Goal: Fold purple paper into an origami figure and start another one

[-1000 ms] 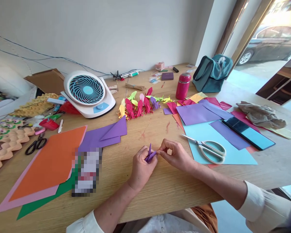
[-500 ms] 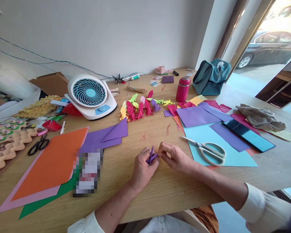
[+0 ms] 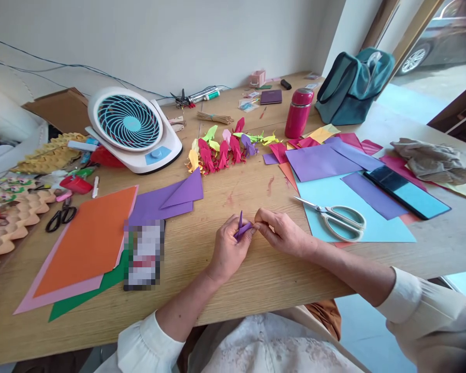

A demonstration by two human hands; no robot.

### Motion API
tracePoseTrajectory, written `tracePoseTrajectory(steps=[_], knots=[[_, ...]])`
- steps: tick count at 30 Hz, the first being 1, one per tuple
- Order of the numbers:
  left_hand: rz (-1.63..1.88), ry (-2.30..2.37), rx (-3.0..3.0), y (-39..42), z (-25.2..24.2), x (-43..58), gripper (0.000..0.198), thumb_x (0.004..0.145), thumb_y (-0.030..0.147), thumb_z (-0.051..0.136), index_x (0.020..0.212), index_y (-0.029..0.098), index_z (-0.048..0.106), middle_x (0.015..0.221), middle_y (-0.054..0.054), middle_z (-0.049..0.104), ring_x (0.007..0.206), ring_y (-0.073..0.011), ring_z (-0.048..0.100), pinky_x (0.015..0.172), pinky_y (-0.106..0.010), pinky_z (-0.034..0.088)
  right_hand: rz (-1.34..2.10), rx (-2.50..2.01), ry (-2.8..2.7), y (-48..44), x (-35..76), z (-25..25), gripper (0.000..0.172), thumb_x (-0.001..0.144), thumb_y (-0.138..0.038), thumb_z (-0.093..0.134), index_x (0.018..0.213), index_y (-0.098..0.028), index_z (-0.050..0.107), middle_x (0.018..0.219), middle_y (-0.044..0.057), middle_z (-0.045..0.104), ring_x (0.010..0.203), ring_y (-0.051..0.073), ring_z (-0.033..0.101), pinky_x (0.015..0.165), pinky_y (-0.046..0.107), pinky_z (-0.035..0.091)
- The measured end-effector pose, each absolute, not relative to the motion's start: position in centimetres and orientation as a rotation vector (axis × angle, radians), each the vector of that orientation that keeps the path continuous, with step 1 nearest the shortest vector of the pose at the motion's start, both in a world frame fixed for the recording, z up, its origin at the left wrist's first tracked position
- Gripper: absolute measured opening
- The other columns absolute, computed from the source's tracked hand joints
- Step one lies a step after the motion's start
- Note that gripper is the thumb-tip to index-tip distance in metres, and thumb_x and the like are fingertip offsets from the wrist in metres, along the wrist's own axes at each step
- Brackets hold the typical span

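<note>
A small folded purple paper piece with pointed ends is gripped between the thumb and fingers of my left hand. My right hand pinches at the tip of the same piece, its thumb and forefinger pressed together; the tip itself is hidden by the fingers. Both hands are above the front part of the wooden table. Beyond them lies a cluster of folded paper shapes in red, yellow, green and purple. White-handled scissors rest on a light blue sheet to the right.
Left of my hands are purple paper, an orange sheet, a blurred-out flat item and black-handled scissors. A fan stands behind. At right are a red flask, a phone and a teal bag.
The camera view has tilted down, so the table appears higher. My right fingers have closed in against my left hand at the purple paper, which stays held.
</note>
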State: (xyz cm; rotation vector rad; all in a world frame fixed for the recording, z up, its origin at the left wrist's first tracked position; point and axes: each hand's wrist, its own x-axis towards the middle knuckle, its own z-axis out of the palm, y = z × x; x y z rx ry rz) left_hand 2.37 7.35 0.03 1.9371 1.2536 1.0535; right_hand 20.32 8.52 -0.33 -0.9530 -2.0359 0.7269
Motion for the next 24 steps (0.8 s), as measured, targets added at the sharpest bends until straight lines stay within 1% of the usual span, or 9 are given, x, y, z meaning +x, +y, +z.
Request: tracePoseTrajectory(steps=[5, 7, 10, 12, 15, 17, 19, 21, 24], knots=[[1.044, 1.234, 1.783, 7.4, -0.1, 2.4, 0.018, 0.087, 0.035, 0.067, 0.082, 0.017, 0.067, 0.076, 0.000, 0.061, 0.068, -0.0119, 0.052, 0.065, -0.022, 0.040, 0.735, -0.994, -1.999, 8.7, 20.4, -0.4, 0.021, 0.099, -0.031, 0.046, 0.079, -0.023, 0.043, 0.066, -0.003, 0.052, 0.056, 0.011, 0.049, 0.056, 0.023, 0.038], [1.007, 1.225, 1.728, 7.5, 0.0, 2.3, 0.020, 0.086, 0.036, 0.068, 0.085, 0.016, 0.069, 0.075, 0.000, 0.060, 0.067, -0.0118, 0.050, 0.063, -0.022, 0.039, 0.731, -1.022, -1.979, 8.9, 20.6, -0.5, 0.021, 0.099, -0.031, 0.045, 0.079, -0.022, 0.044, 0.065, -0.003, 0.053, 0.055, 0.011, 0.049, 0.055, 0.024, 0.037], [0.966, 1.221, 1.699, 7.6, 0.4, 2.1, 0.023, 0.088, 0.037, 0.063, 0.082, 0.015, 0.069, 0.071, 0.001, 0.055, 0.065, -0.0116, 0.046, 0.062, -0.022, 0.037, 0.721, -1.052, -1.947, 9.4, 20.8, -0.7, 0.022, 0.099, -0.031, 0.044, 0.080, -0.022, 0.046, 0.064, -0.003, 0.054, 0.055, 0.012, 0.050, 0.055, 0.024, 0.037], [0.951, 1.187, 1.642, 7.8, 0.3, 1.9, 0.024, 0.089, 0.037, 0.061, 0.084, 0.015, 0.070, 0.074, 0.000, 0.059, 0.069, -0.0128, 0.050, 0.066, -0.023, 0.039, 0.732, -1.067, -1.932, 9.6, 20.9, -0.8, 0.024, 0.100, -0.034, 0.044, 0.079, -0.022, 0.047, 0.062, -0.003, 0.054, 0.054, 0.012, 0.049, 0.054, 0.024, 0.036], [0.941, 1.110, 1.493, 8.1, -0.2, 1.8, 0.025, 0.087, 0.038, 0.064, 0.093, 0.016, 0.073, 0.085, -0.003, 0.067, 0.080, -0.0153, 0.057, 0.076, -0.025, 0.043, 0.752, -1.120, -1.910, 9.8, 21.1, -0.9, 0.036, 0.098, -0.044, 0.048, 0.070, -0.022, 0.045, 0.055, -0.005, 0.046, 0.049, 0.010, 0.041, 0.050, 0.024, 0.031], [0.958, 1.098, 1.403, 8.3, -0.6, 1.7, 0.026, 0.086, 0.039, 0.066, 0.093, 0.016, 0.074, 0.084, -0.002, 0.068, 0.080, -0.0149, 0.057, 0.077, -0.024, 0.043, 0.825, -1.145, -1.867, 9.9, 21.2, -0.9, 0.045, 0.099, -0.051, 0.045, 0.065, -0.021, 0.043, 0.053, -0.005, 0.043, 0.048, 0.009, 0.038, 0.049, 0.025, 0.030], [0.992, 1.106, 1.311, 8.3, -0.9, 1.8, 0.026, 0.084, 0.041, 0.069, 0.087, 0.016, 0.074, 0.078, -0.001, 0.065, 0.075, -0.0134, 0.055, 0.073, -0.024, 0.042, 0.955, -1.119, -1.798, 9.9, 21.2, -0.8, 0.049, 0.101, -0.054, 0.038, 0.066, -0.020, 0.046, 0.056, -0.004, 0.046, 0.051, 0.010, 0.042, 0.052, 0.025, 0.035], [1.028, 1.085, 1.189, 8.3, -1.0, 2.0, 0.028, 0.081, 0.043, 0.072, 0.085, 0.015, 0.075, 0.073, 0.000, 0.063, 0.071, -0.0118, 0.052, 0.069, -0.023, 0.041, 1.093, -1.051, -1.719, 9.7, 20.9, -0.8, 0.046, 0.101, -0.054, 0.037, 0.076, -0.020, 0.053, 0.063, -0.002, 0.053, 0.058, 0.012, 0.049, 0.058, 0.026, 0.041], [1.054, 1.021, 1.018, 8.1, -0.9, 2.4, 0.030, 0.076, 0.043, 0.078, 0.086, 0.015, 0.075, 0.071, 0.001, 0.062, 0.067, -0.0102, 0.050, 0.066, -0.023, 0.041, 1.329, -0.883, -1.573, 9.5, 20.0, -0.9, 0.033, 0.094, -0.053, 0.057, 0.093, -0.020, 0.057, 0.077, 0.000, 0.061, 0.071, 0.014, 0.059, 0.069, 0.028, 0.049]])
